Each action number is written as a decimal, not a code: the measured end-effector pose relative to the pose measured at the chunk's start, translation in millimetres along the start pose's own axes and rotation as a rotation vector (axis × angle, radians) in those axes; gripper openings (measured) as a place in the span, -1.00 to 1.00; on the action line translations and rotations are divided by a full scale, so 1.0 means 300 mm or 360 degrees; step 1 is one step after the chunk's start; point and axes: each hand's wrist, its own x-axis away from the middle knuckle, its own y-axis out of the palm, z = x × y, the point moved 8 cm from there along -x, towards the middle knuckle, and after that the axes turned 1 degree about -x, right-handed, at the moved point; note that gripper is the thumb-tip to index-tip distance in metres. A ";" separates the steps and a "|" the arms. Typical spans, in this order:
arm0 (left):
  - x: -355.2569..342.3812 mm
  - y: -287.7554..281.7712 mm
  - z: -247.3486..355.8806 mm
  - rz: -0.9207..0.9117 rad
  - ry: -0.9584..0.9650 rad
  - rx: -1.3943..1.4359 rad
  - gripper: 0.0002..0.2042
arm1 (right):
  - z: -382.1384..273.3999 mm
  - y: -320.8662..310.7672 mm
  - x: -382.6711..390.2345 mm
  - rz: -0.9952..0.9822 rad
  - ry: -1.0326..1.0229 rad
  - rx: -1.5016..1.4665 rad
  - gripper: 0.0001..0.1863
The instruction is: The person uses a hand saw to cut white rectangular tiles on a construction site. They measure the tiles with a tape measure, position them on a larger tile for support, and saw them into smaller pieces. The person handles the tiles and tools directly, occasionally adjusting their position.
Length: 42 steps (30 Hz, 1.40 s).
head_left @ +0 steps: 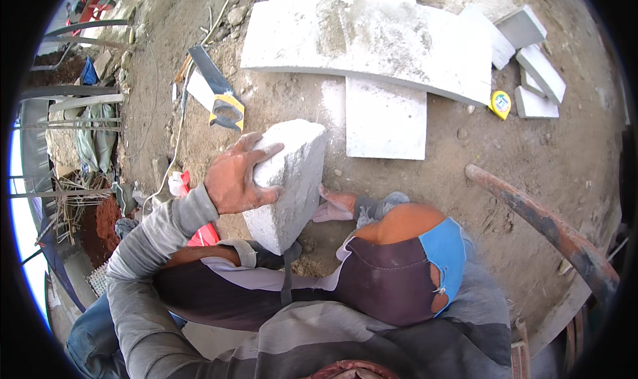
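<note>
A rough white lightweight concrete block [292, 179] stands tilted in front of my body, above the ground. My left hand [240, 173] is clamped on its upper left side, thumb and fingers spread over the face. Beside the block's right edge is my right hand [335, 205], fingers stretched out and palm partly showing. Whether it touches the block I cannot tell. A hand saw [227, 112] with a yellow and black handle lies on the dirt beyond my left hand.
A long white slab [299, 33] lies across another slab [385, 120] ahead. To the right are a yellow tape measure [500, 104] and several white offcuts [541, 73]. A rusty pole [531, 219] slants at right; a pale cable [178, 129] runs along the left.
</note>
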 end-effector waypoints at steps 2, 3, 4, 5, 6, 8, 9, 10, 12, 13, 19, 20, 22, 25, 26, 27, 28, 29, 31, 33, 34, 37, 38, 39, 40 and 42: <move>0.015 -0.036 0.009 0.0037 0.0052 -0.0005 -0.21 | -0.041 0.019 0.035 0.0016 -0.0069 0.0043 0.12; 0.031 -0.081 0.025 0.0062 0.0082 -0.0015 -0.20 | -0.064 0.019 0.047 0.0046 -0.0117 0.0070 0.13; 0.061 -0.118 0.030 0.0082 0.0098 -0.0008 -0.20 | -0.084 0.013 0.061 0.0124 -0.0157 0.0095 0.14; 0.074 -0.186 0.034 0.0129 0.0173 0.0045 -0.17 | -0.089 0.007 0.072 0.0209 -0.0188 0.0125 0.15; 0.063 -0.250 0.033 0.0220 0.0258 0.0110 -0.16 | -0.160 0.001 0.117 0.0404 -0.0283 0.0169 0.15; 0.062 -0.385 0.034 0.0352 0.0280 0.0177 -0.13 | -0.309 0.037 0.189 0.0734 -0.0430 0.0268 0.16; 0.047 -0.431 -0.003 0.0429 0.0336 0.0363 -0.12 | -0.427 0.111 0.252 0.0876 -0.0554 0.0497 0.13; 0.019 -0.478 -0.045 0.0514 0.0411 0.0538 -0.11 | -0.559 0.194 0.334 0.1016 -0.0699 0.0737 0.11; -0.020 -0.521 -0.131 0.0533 0.0466 0.0871 -0.05 | -0.765 0.292 0.447 0.1338 -0.0951 0.0957 0.02; -0.066 -0.522 -0.160 0.0525 0.0540 0.1081 -0.03 | -0.866 0.321 0.512 0.1534 -0.1059 0.1163 -0.03; -0.396 -0.409 -0.177 0.0453 0.0480 0.1932 -0.10 | -1.362 0.428 0.779 0.2564 -0.1187 0.2105 -0.25; -0.462 -0.372 -0.172 0.0404 0.0426 0.2026 -0.13 | -1.416 0.423 0.803 0.2619 -0.1131 0.2121 -0.26; -0.582 -0.328 -0.141 0.0463 0.0409 0.2119 -0.14 | -1.526 0.376 0.894 0.2770 -0.1012 0.2149 -0.28; -0.700 -0.265 -0.110 0.0494 0.0395 0.2165 -0.13 | -1.565 0.303 0.930 0.2910 -0.0974 0.2448 -0.33; -0.723 -0.257 -0.124 0.0490 0.0388 0.2188 -0.14 | -1.573 0.287 0.936 0.2860 -0.1094 0.2425 -0.33; -0.744 -0.255 -0.144 0.0487 0.0383 0.2214 -0.15 | -1.582 0.273 0.947 0.2810 -0.1212 0.2403 -0.34; -0.774 -0.220 -0.159 0.0460 0.0358 0.2244 -0.16 | -1.566 0.238 0.956 0.2770 -0.1303 0.2356 -0.34; -0.757 -0.203 -0.167 0.0426 0.0275 0.2295 -0.16 | -1.551 0.243 0.939 0.2795 -0.1420 0.2348 -0.36; -0.751 -0.142 -0.223 0.0446 0.0147 0.2348 -0.18 | -1.494 0.242 0.904 0.2735 -0.1555 0.2175 -0.36; -0.744 -0.114 -0.217 0.0434 0.0132 0.2255 -0.16 | -1.420 0.219 0.913 0.2569 -0.1741 0.2003 -0.29; -0.744 -0.114 -0.228 0.0425 0.0190 0.2293 -0.18 | -1.364 0.228 0.888 0.2441 -0.1830 0.1864 -0.25; -0.763 -0.116 -0.265 0.0464 0.0320 0.2296 -0.24 | -1.210 0.268 0.820 0.2163 -0.2027 0.1650 -0.16; -0.792 -0.113 -0.268 0.0506 0.0340 0.2219 -0.26 | -1.179 0.269 0.813 0.2154 -0.2075 0.1716 -0.14; -0.813 -0.111 -0.275 0.0543 0.0360 0.2138 -0.27 | -1.168 0.265 0.811 0.2146 -0.2126 0.1777 -0.12; -0.822 -0.121 -0.290 0.0611 0.0317 0.1882 -0.28 | -1.180 0.255 0.805 0.2005 -0.2169 0.1542 -0.12; -0.828 -0.119 -0.279 0.0640 0.0317 0.1877 -0.31 | -1.188 0.229 0.824 0.2087 -0.2165 0.1392 -0.12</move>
